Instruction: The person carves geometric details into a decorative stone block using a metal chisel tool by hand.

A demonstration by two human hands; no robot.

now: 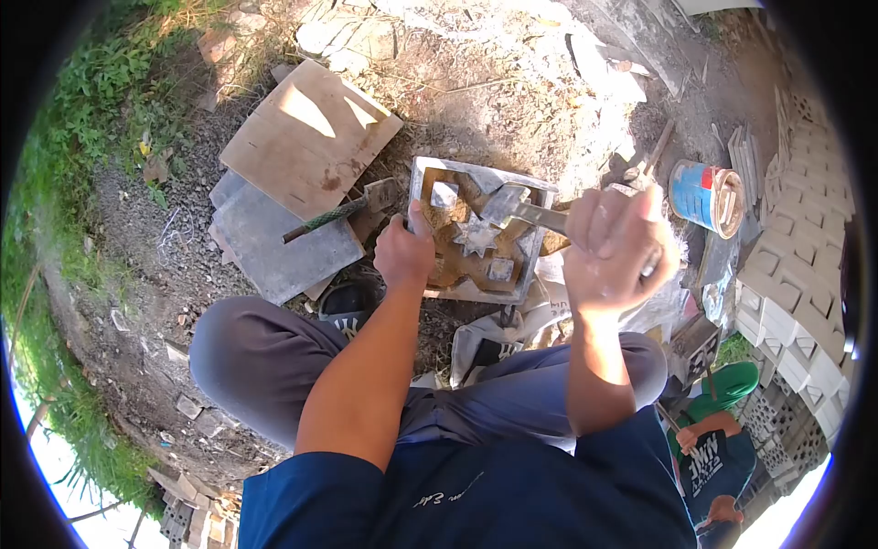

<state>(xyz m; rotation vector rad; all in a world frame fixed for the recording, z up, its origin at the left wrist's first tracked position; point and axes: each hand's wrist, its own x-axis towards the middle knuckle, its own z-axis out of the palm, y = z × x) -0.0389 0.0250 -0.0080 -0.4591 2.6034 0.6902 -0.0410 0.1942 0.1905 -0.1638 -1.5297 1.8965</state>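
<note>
While L hand point(403, 254) is wrapped round the left edge of the mould frame point(476, 296), thumb up along the rim, R hand point(617, 247) is fisted on the handle of a flat-bladed trowel point(506, 204), out past the frame's right edge. Frame lies on the bare ground point(512, 110), just ahead of the person's bent legs, sitting slightly skewed. Trowel blade is over the far-right corner; can't tell if it's touching the fill. Inside: brown sandy stuff btwn raised shapes, incl. a star point(476, 237) approx mid-frame, one pale square point(444, 194) nr the far-left corner, another pale square point(500, 269) nr the near-right corner. L of frame: wood board point(306, 142) partly on top of a grey slab point(274, 242), w/ a green-handled tool point(325, 220) lying across their right side, its end pointing toward the frame's left edge. R of frame, well apart: blue bucket point(692, 194) w/ a red patch, tipped a bit, pale contents, can't ID. Far R: stacked pale blocks point(796, 274). Lower R: co-worker point(721, 462), dark top, green legwear, one hand on a thin stick; detail too small.
</note>
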